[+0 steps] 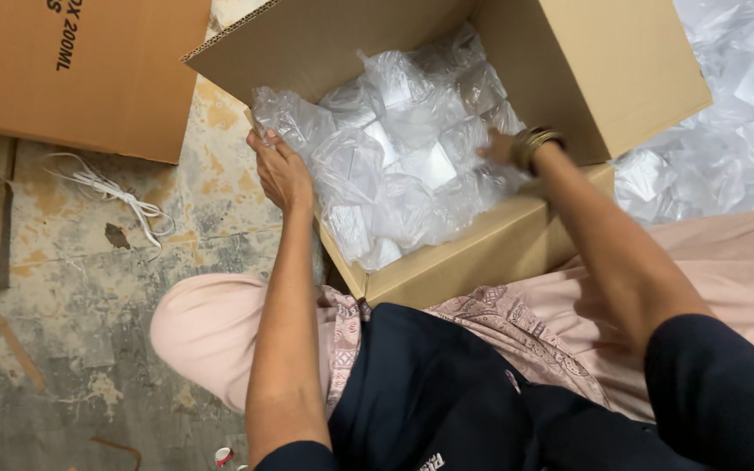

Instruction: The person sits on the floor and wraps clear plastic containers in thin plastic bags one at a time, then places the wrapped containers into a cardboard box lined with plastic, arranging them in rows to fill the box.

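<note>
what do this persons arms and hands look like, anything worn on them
Both forearms are bare, with dark navy short sleeves ending near the elbows. The right hand has a stack of dark and gold-toned bangles at the wrist. The left hand shows no ring, watch or glove. No gloves on either hand.

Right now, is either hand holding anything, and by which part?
Left hand grips the cardboard box at its left rim. Right hand is in the plastic bags; grip cannot be told.
</note>
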Tool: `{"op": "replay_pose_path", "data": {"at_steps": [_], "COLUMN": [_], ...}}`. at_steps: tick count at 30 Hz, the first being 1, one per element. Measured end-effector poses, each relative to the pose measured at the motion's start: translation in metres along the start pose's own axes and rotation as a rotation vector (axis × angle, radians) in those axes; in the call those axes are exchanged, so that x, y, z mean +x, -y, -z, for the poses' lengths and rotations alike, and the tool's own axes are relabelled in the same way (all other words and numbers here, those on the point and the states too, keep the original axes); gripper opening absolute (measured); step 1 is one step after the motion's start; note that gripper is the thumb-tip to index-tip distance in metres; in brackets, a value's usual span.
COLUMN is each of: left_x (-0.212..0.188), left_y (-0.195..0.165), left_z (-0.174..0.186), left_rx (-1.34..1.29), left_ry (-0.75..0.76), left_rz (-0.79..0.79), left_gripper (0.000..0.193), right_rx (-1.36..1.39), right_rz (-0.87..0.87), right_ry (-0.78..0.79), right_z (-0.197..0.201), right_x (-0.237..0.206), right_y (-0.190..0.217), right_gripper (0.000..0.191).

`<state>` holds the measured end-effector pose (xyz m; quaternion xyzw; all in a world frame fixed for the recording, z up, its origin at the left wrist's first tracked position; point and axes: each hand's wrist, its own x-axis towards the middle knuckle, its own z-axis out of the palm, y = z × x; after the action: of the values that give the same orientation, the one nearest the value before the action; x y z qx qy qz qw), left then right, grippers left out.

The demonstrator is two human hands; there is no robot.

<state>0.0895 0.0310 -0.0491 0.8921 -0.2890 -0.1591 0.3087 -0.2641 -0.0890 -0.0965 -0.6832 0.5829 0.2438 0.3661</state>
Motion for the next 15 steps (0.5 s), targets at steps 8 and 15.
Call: {"op": "replay_pose_path", "data": {"at_steps": [8, 15], "left_x": [0.001, -0.001], "left_y": [0.002, -0.002], "left_z": [-0.002, 0.001], "left_rx": [0.028, 0.018], "left_ry": [-0.030, 0.002], "left_rz": [-0.041, -0.005], "left_gripper": [0.051, 0.050], "right_rx": [0.046, 0.080], "right_rz": [0.197, 0.710], "right_ry": [-0.553, -0.528], "right_z": [0.025, 0.002], "right_x": [-0.014, -0.004], "right_y": [0.075, 0.129], "right_gripper": [0.089, 0.082]}}
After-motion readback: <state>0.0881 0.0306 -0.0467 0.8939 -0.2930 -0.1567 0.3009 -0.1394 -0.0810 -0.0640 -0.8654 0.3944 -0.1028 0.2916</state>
